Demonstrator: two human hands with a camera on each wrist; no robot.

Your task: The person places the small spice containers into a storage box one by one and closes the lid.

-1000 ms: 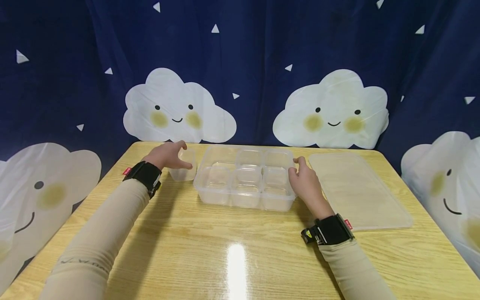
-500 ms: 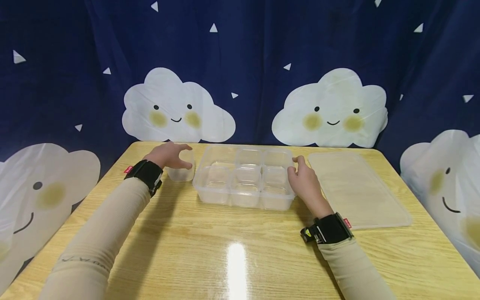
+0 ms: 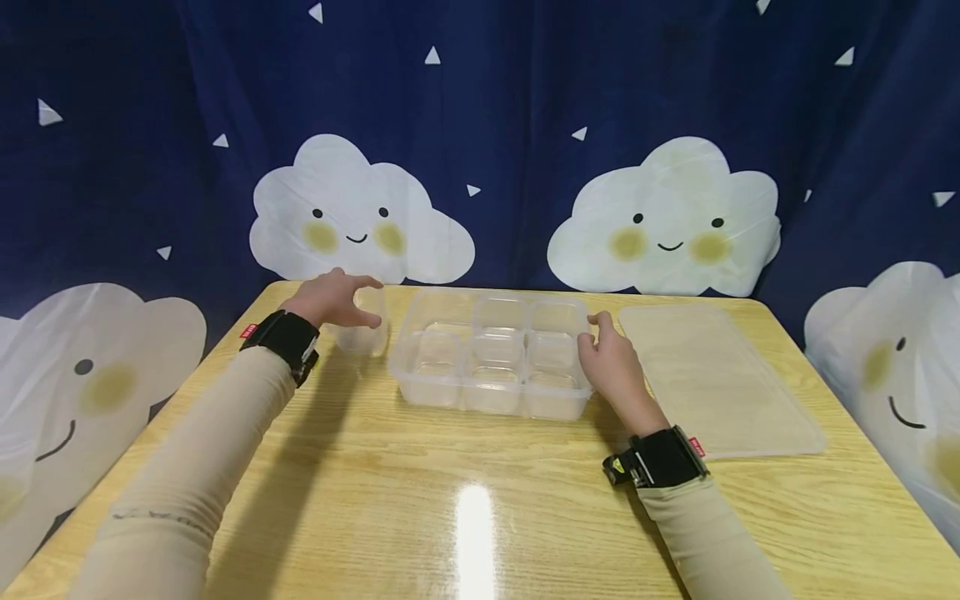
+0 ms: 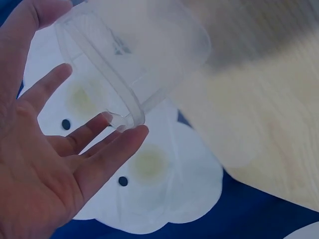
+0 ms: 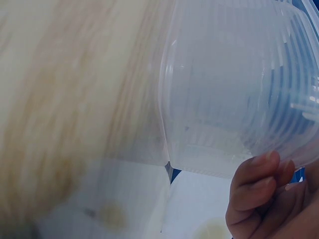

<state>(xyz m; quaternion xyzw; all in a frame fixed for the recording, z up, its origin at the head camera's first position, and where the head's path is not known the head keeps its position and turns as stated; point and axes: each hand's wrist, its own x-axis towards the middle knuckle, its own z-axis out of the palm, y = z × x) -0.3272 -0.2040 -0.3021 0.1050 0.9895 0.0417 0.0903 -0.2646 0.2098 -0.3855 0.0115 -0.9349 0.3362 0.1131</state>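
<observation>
Centre-left, your left hand (image 3: 333, 300) pinches a clear plastic cup (image 3: 362, 337); steady the rectangular clear-plastic box (image 3: 491, 399) your right hand (image 3: 612, 364) grips.

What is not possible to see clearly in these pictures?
Head: part of the small container, behind the left hand; the sleeve print, too blurred to read.
Left wrist: part of the small container, cut by the top edge.
Right wrist: part of the large box, cut by top and right edges.

Wrist views close on fingers (image 4: 112, 159)
</observation>
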